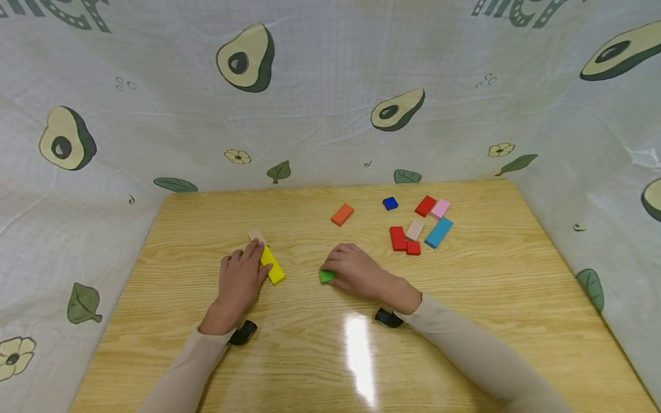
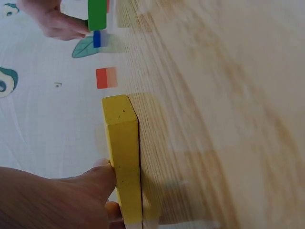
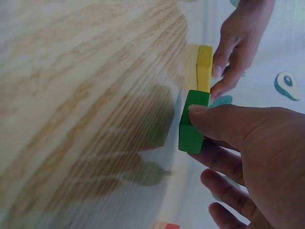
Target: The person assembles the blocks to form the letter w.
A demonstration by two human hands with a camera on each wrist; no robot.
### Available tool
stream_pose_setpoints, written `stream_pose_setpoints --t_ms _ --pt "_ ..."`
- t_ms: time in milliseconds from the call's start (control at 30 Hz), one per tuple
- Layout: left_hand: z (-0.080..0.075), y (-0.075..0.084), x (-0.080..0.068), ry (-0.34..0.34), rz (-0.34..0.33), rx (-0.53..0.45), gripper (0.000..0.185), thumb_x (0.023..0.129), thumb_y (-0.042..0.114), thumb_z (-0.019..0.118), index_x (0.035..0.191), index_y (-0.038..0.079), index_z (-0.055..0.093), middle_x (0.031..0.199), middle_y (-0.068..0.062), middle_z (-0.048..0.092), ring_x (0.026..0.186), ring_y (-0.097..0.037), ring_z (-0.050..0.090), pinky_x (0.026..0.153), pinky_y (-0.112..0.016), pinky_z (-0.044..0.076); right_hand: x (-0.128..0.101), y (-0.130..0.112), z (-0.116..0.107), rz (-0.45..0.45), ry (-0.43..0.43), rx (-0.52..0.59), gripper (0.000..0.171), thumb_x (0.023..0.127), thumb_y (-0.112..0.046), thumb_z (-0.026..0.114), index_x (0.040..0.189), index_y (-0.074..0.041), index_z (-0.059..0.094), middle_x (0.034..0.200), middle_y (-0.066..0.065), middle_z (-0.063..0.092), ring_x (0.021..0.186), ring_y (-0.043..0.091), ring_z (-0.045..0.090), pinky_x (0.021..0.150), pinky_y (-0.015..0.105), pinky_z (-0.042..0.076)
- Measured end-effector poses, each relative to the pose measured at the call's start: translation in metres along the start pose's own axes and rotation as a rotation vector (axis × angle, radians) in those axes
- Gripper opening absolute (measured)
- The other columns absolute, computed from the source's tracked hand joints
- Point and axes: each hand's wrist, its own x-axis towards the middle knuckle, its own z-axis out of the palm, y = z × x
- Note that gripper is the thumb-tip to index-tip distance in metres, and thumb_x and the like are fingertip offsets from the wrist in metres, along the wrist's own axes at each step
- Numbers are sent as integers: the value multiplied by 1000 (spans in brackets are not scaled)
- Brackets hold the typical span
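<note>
We list the wooden table [image 1: 465, 321], then the yellow block [image 1: 272, 265], flat, our left hand [image 1: 238, 282] pinching its long sides. Green block [image 1: 326, 276]: our right hand [image 1: 356, 271] clamps it. Both seem light, rigid, smooth; grip opposite faces.

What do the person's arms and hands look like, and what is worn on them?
Both arms wear long, close-fitting beige sleeves that end at the wrists. The left hand and right hand are bare: no gloves, and no rings visible. A small black device sits at each wrist, the left device and the right device.
</note>
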Motion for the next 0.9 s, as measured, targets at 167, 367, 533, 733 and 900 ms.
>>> stream_pose_setpoints --t_ms 167,367,533,733,900 --pt "0 0 0 -2 2 -5 53 106 27 67 150 -2 55 157 -21 50 128 -48 54 106 -65 42 6 -4 3 4 6 -23 27 96 -20 81 121 -10 78 118 4 75 118 26 63 107 45 49" --pt "1 -1 1 -6 -2 0 54 106 27 66 150 -2 55 158 -21 49 128 -48 54 106 -64 41 15 -10 5 17 26 -39 25 97 -21 80 120 -11 79 116 3 75 117 25 63 105 43 49" --pt "1 -1 0 -7 -3 7 55 106 27 66 151 -2 54 158 -21 50 128 -47 54 107 -65 41 22 -16 9 14 37 -39 24 96 -21 81 118 -11 79 114 2 75 115 24 64 104 42 50" --pt "1 -1 0 -16 -6 9 55 107 27 65 151 -2 53 159 -21 49 129 -48 53 107 -65 40 30 -24 11 1 26 -36 24 96 -22 81 118 -13 79 114 1 75 114 24 64 102 41 50" --pt "0 0 2 -36 -13 2 55 108 28 64 152 -2 52 160 -22 47 130 -48 53 108 -65 40 35 -28 14 6 12 -43 23 97 -23 80 119 -14 79 115 1 75 115 23 64 103 41 50"
